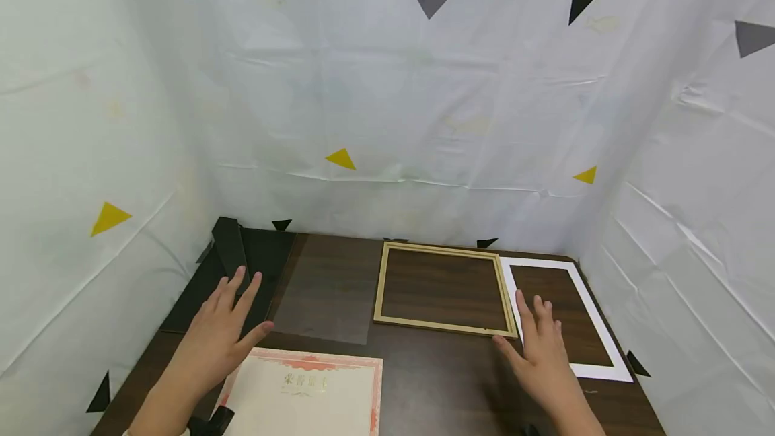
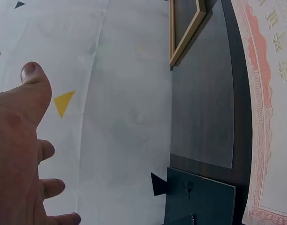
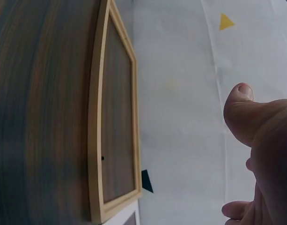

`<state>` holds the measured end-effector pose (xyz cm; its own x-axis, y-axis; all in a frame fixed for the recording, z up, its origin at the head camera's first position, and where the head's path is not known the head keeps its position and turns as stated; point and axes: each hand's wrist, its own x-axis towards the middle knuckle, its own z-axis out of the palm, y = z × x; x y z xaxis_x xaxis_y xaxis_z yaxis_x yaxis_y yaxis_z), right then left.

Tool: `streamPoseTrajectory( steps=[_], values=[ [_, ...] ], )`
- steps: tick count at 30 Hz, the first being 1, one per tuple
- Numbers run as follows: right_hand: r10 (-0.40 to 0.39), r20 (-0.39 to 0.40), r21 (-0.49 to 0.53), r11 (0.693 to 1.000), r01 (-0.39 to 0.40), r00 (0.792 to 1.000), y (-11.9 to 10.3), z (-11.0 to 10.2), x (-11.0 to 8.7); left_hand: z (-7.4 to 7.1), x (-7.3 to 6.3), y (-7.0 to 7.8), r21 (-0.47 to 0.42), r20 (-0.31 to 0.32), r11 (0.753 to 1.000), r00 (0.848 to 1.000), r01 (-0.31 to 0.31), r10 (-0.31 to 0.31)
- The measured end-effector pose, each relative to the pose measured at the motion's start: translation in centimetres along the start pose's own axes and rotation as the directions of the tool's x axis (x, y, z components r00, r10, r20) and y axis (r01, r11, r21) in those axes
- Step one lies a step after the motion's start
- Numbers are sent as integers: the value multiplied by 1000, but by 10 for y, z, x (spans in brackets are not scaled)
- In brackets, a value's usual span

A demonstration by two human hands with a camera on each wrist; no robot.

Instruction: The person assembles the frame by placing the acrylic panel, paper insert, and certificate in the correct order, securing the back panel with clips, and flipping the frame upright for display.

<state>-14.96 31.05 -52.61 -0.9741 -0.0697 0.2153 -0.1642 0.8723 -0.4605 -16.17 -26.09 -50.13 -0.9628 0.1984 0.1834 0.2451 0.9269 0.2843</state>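
My left hand (image 1: 212, 335) hovers over the left part of the table, fingers spread and holding nothing. Below and beside it lie a black backing board (image 1: 266, 254) with a fold-out stand (image 1: 229, 247), a clear plastic sheet (image 1: 327, 295) and a cream certificate (image 1: 303, 402) with a pink border and gold lettering. My right hand (image 1: 541, 362), also spread and holding nothing, is over the right side. Nearest to it are a wooden picture frame (image 1: 445, 325) and a white mat (image 1: 599, 372) with a rectangular opening. The left wrist view shows the certificate (image 2: 279, 117) close by.
The dark wood-grain table (image 1: 436, 382) carries all the pieces, set out in a row at the back with the certificate in front. White curtains (image 1: 387, 99) with grey, black and yellow triangles enclose the table behind and on both sides.
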Motion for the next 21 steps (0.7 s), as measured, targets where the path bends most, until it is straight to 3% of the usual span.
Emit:
streamPoseTrajectory(
  steps=[3,6,11,16,21],
  values=[
    [2,24,36,999,-3,1000,-4,4,3,3,2,-1,-6,6,1000,1000,8,-8],
    [27,67,146,989,-37,997,-11,10,9,7,4,-2,-13,24,1000,999,23,-22],
    [87,120,321,939,-122,989,-29,26,21,18,9,-5,-27,41,999,999,26,-25],
    [112,102,403,904,-143,989,-50,34,32,25,18,-5,4,13,1000,999,30,-30],
    [165,129,462,863,-206,978,-69,29,43,34,26,-2,32,1,996,997,78,-78]
  ],
)
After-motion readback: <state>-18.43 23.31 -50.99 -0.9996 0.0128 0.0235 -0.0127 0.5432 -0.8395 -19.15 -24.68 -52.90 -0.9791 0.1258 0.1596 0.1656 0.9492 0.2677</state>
